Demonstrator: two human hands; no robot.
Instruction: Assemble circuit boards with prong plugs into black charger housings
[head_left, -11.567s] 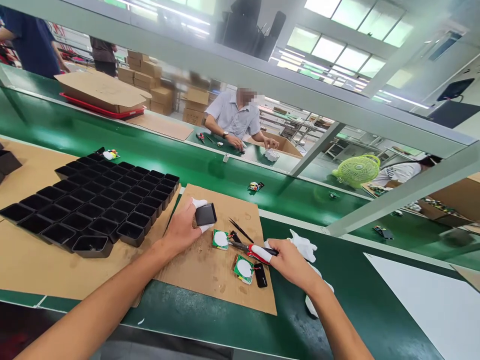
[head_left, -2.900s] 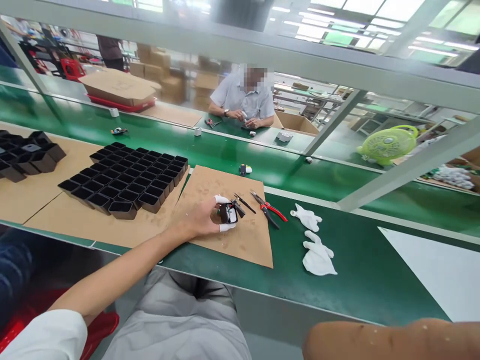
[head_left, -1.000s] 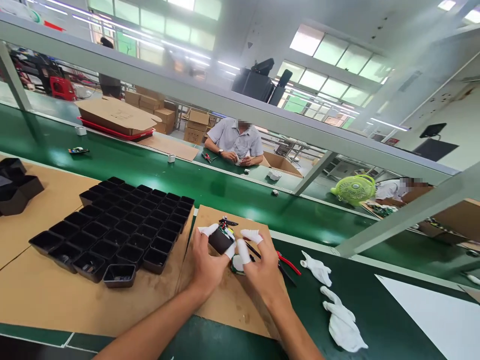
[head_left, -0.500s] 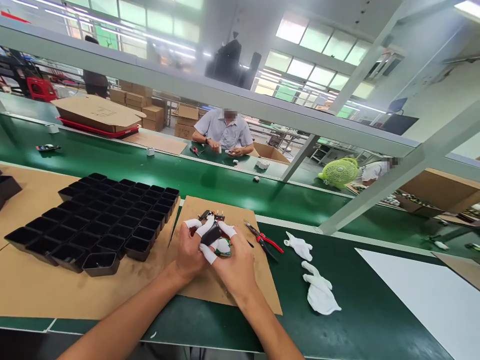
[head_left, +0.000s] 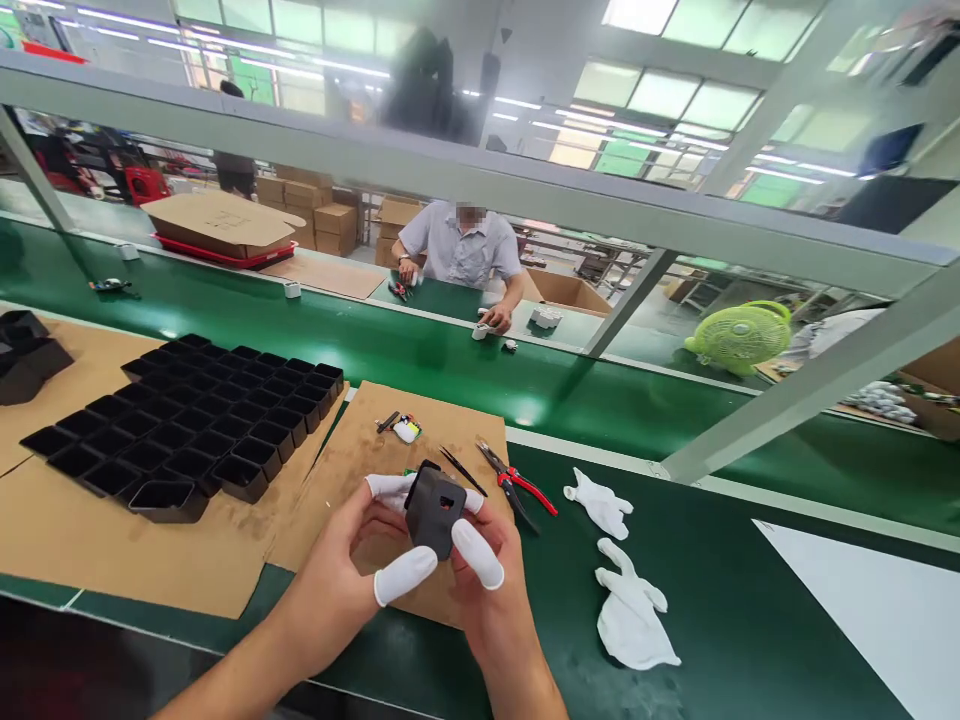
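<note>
Both my hands hold a small black plastic housing (head_left: 436, 510) above the near edge of a cardboard mat (head_left: 352, 470). My left hand (head_left: 337, 585) grips it from the left and my right hand (head_left: 487, 590) from the right, with white finger cots on thumbs and fingertips. A small circuit board piece (head_left: 405, 428) lies further back on the mat. Black tweezers (head_left: 461, 470) and red-handled cutters (head_left: 517, 485) lie just right of the housing.
A black tray of several empty square cells (head_left: 187, 420) sits to the left on cardboard. Two white gloves (head_left: 626, 600) lie on the green bench at right. Beyond runs a green conveyor (head_left: 450, 365); a person (head_left: 461, 255) works across it, near a green fan (head_left: 735, 335).
My hands have lifted the black housing off the mat and drawn it toward me. A circuit board piece now lies alone at the back of the mat.
</note>
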